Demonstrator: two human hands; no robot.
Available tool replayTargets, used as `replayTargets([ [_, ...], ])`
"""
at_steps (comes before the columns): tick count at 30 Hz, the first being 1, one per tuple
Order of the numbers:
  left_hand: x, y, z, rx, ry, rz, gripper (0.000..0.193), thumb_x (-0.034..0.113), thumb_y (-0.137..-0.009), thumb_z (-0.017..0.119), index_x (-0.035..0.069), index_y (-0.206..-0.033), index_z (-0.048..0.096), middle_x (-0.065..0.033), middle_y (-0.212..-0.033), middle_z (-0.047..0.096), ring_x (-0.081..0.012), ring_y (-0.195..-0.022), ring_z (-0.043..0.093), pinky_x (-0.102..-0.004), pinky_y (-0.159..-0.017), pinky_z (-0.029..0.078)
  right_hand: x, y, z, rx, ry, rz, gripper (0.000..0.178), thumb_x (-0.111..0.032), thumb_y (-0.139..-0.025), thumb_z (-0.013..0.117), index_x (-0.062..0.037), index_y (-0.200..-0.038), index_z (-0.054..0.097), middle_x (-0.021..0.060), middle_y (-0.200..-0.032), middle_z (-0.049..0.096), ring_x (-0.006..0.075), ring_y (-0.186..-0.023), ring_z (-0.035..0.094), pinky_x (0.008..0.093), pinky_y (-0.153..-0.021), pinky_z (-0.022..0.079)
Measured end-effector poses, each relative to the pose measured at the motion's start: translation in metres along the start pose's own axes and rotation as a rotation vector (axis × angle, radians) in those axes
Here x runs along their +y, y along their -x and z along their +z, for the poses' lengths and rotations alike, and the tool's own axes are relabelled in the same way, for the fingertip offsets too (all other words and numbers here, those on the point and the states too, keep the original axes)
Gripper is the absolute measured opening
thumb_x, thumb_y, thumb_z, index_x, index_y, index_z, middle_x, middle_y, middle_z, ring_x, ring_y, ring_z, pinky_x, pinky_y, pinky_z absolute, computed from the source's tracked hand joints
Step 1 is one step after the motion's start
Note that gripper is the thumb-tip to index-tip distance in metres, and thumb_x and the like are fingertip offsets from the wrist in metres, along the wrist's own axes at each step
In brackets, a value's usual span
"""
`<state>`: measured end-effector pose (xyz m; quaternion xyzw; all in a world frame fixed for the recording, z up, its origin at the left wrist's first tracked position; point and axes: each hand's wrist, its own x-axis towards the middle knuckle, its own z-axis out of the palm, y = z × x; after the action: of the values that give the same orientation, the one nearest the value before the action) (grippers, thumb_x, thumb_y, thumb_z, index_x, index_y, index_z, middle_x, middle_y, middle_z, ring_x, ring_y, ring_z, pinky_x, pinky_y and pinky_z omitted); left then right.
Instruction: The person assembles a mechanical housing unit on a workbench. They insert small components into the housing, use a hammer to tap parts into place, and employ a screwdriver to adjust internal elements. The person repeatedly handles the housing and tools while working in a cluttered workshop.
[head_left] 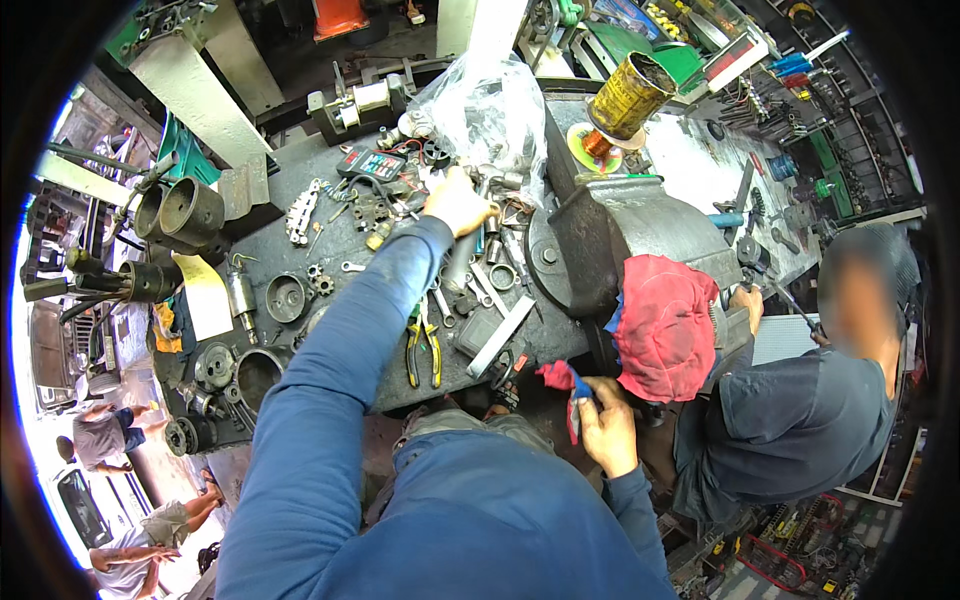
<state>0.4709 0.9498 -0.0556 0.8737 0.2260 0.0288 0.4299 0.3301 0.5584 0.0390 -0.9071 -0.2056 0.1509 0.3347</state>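
Note:
My left hand point(460, 203) reaches onto the dark workbench point(330, 255), among a crowd of tools and metal parts. Its fingers curl downward; whatever they grip is hidden beneath them. Just below that hand lies a thick metal rod point(458, 265). Closer to me are pliers point(422, 345) with yellow and black handles, a wrench point(443, 305) and a pale flat bar point(500, 337). Off the bench's near edge, my right hand point(607, 428) is closed around a red and blue rag point(572, 388).
A heavy grey machine point(640, 225) bears a red cloth point(667, 325), with a yellow can point(632, 95) and a copper wire spool point(597, 150) behind it. A co-worker point(800, 420) works at right. Metal cylinders point(192, 212) stand left; a clear plastic bag point(490, 115) lies behind.

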Motion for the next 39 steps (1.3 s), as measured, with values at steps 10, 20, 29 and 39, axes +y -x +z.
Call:
replayTargets([
  [10,0.002,0.033,-0.097,-0.432,0.587,-0.030,0.044,0.003,-0.093,0.066,-0.006,-0.136,0.060,-0.0109,-0.096,0.072,-0.0142,-0.069,0.065,-0.0289,-0.064,0.053,-0.007,-0.073,0.045,0.134,0.217,-0.069,0.037,-0.011,-0.099,0.061,-0.0022,-0.136,0.060,0.0238,-0.118,0.068,0.0414,-0.098,0.068,0.0436,-0.084,0.057],
  [20,0.009,0.200,-0.142,-0.096,0.932,-0.152,0.058,0.001,-0.086,0.064,-0.001,-0.143,0.052,-0.0132,-0.108,0.063,-0.0132,-0.070,0.060,-0.0261,-0.055,0.050,-0.022,-0.066,0.053,-0.119,-0.144,-0.407,0.090,-0.028,-0.074,0.091,0.0015,-0.147,0.049,0.0226,-0.144,0.055,0.0393,-0.138,0.050,0.0472,-0.117,0.040],
  [29,0.005,0.277,-0.112,0.004,0.844,-0.239,0.048,0.006,-0.083,0.073,-0.001,-0.129,0.067,-0.0026,-0.099,0.055,-0.0080,-0.063,0.056,-0.0222,-0.054,0.048,-0.013,-0.074,0.082,-0.106,-0.160,-0.413,0.093,-0.033,-0.069,0.093,0.0039,-0.143,0.050,0.0253,-0.147,0.051,0.0436,-0.141,0.046,0.0497,-0.118,0.037],
  [39,0.005,0.282,-0.044,-0.028,0.571,-0.242,0.045,0.012,-0.083,0.078,0.006,-0.127,0.074,-0.0090,-0.100,0.068,-0.0177,-0.090,0.061,-0.0343,-0.086,0.052,-0.009,-0.069,0.100,-0.103,-0.219,-0.292,0.079,-0.016,-0.070,0.090,0.0002,-0.138,0.053,0.0221,-0.139,0.058,0.0441,-0.133,0.053,0.0468,-0.112,0.045],
])
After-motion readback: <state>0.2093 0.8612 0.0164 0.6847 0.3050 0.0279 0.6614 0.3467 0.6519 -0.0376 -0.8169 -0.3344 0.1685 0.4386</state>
